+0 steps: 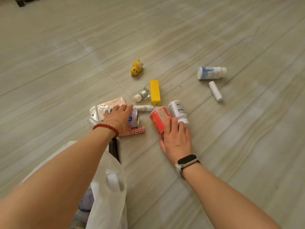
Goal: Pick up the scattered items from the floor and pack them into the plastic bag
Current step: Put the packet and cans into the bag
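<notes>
My left hand (118, 116) is closed over a white can with blue print (134, 119) that lies on the floor. My right hand (177, 139) grips the lower end of a red paper cup (158, 119) lying on its side, and its fingertips touch the cap of a white bottle with a barcode label (178, 109). The white plastic bag (109, 187) lies under my left forearm, and something bluish shows inside it. A pink leopard-print item (133, 131), clear packets (107, 106) and a slim white tube (142, 108) lie around my left hand.
Farther out on the tiled floor lie a yellow box (155, 91), a glitter bottle with a white cap (143, 94), a yellow toy (137, 67), a large white bottle (211, 72) and a white cylinder (215, 90). A dark object (113, 149) pokes out by the bag.
</notes>
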{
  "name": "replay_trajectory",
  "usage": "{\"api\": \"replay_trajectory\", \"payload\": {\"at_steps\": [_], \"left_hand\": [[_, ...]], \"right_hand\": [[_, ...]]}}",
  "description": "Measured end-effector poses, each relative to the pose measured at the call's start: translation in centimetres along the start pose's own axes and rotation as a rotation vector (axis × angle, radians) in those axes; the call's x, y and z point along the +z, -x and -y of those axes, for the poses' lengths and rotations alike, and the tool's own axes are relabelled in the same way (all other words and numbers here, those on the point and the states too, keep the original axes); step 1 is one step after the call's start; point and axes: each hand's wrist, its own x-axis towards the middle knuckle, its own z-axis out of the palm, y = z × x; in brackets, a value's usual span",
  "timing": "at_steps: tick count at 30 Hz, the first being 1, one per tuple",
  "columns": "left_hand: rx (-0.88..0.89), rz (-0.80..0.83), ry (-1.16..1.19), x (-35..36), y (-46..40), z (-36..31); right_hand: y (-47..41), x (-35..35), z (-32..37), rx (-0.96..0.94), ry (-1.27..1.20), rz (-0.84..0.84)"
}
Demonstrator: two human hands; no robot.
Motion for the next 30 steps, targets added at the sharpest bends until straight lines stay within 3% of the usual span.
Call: {"api": "replay_trajectory", "payload": {"at_steps": [4,9,12,16,20,25,30], "left_hand": [[0.024,-0.106,-0.066,-0.1,0.6,0.1],[-0.024,-0.381,0.38,-3.9,3.9,0.5],[0.061,-0.544,0.626,-6.2,8.4,1.2],[0.15,-0.542,0.795,-6.5,17.1,2.4],[0.093,-0.482,0.698,-3.1,23.1,4.5],[0.065,-0.36,0.499,0.5,27.7,6.9],[0.112,-0.441,-0.118,3.9,28.6,8.2]], "right_hand": [[0.3,0.0,0.2,0.008,-0.01,-0.019],[0.2,-0.1,0.3,0.022,-0.014,0.037],[0.6,-1.1,0.5,0.08,-0.051,0.136],[2.4,-3.3,1.3,0.204,-0.454,0.328],[5.2,-7.1,2.7,0.501,-0.903,0.425],[7.4,-13.3,3.9,0.35,-1.067,0.3],[9.9,-18.3,5.6,0.018,-1.077,0.19]]}}
